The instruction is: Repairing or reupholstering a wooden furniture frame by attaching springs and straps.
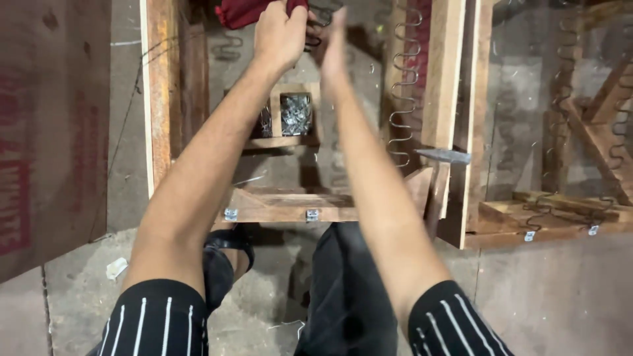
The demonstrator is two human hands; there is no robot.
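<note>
Both arms reach out over a wooden furniture frame (161,99). My left hand (280,33) is closed at the top of the view, gripping a dark zigzag spring (318,23) next to a red cloth (241,12). My right hand (334,46) is beside it, fingers straight and together, edge-on to the camera, touching or very near the same spring. What lies behind the hands is hidden.
A small wooden box (293,115) of metal nails or clips stands inside the frame. A hammer (443,158) rests on a rail at right. Zigzag springs (403,86) hang along that rail. A second frame (560,217) is at right, a board (46,132) at left.
</note>
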